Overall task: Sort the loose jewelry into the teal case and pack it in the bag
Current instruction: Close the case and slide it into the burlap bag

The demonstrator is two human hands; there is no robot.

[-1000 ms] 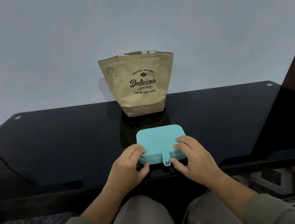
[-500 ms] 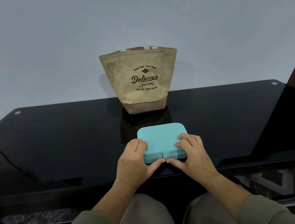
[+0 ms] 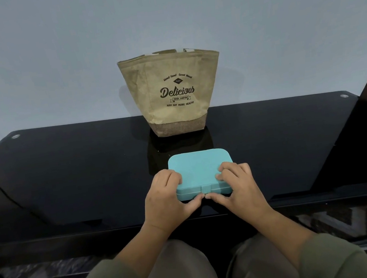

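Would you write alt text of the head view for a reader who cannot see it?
A person's left hand and right hand grip the near corners of a closed teal rounded-square case on a black table, thumbs meeting at its front tab. A tan bag printed "Delicious" stands behind it.

The teal case (image 3: pixel 199 167), flat with rounded corners, is laid closed at near centre, its clasp tab turned nearward. The tan bag (image 3: pixel 172 93), printed "Delicious", is stood upright just behind it, apart.

Thumbs of left hand (image 3: pixel 166 196) and right hand (image 3: pixel 240 188) now together at teal case (image 3: pixel 199 167) clasp (image 3: pixel 205 189).
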